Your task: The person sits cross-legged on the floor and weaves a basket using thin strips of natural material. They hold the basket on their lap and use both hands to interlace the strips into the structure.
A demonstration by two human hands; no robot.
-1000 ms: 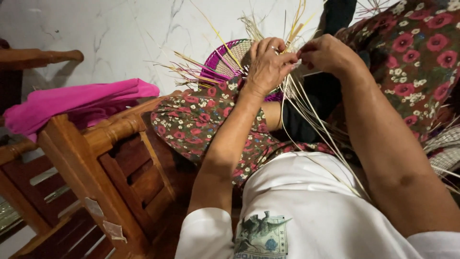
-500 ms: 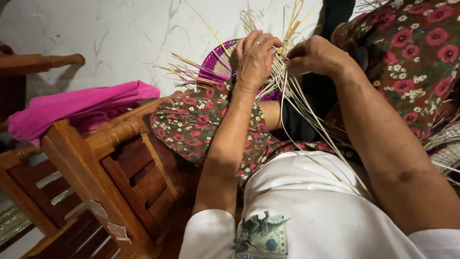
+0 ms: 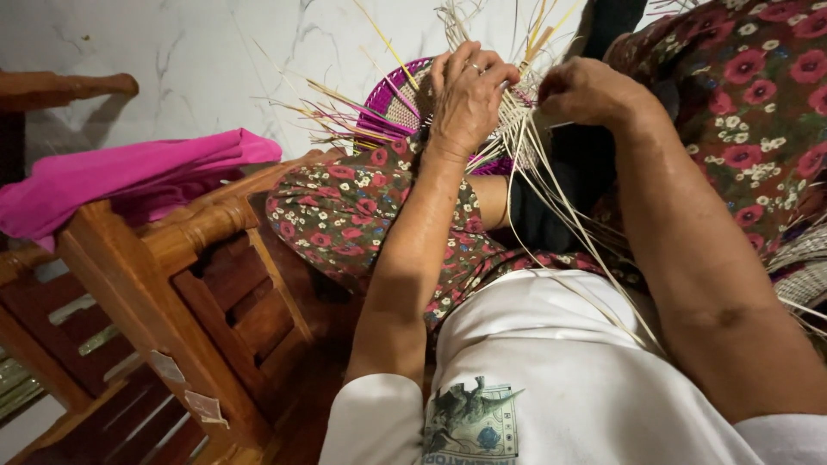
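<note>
A half-woven round basket (image 3: 392, 102) of magenta and pale straw rests on my flowered lap, with loose straw strands (image 3: 551, 202) fanning out from it. My left hand (image 3: 465, 96) lies over the basket's rim with fingers curled, pressing the weave; a ring shows on one finger. Just to its right, my right hand (image 3: 584, 89) is closed, pinching pale strands that run down toward my white shirt. The part of the basket under both hands is hidden.
A wooden chair (image 3: 185, 284) with a carved armrest stands at my left, with a bright pink cloth (image 3: 129, 172) draped over it. A white marbled floor (image 3: 215, 60) lies beyond. More woven straw (image 3: 801, 267) shows at the right edge.
My left hand has slid a little left and down over the basket's rim. My right hand has kept its pinch on the strands and shifted slightly with them.
</note>
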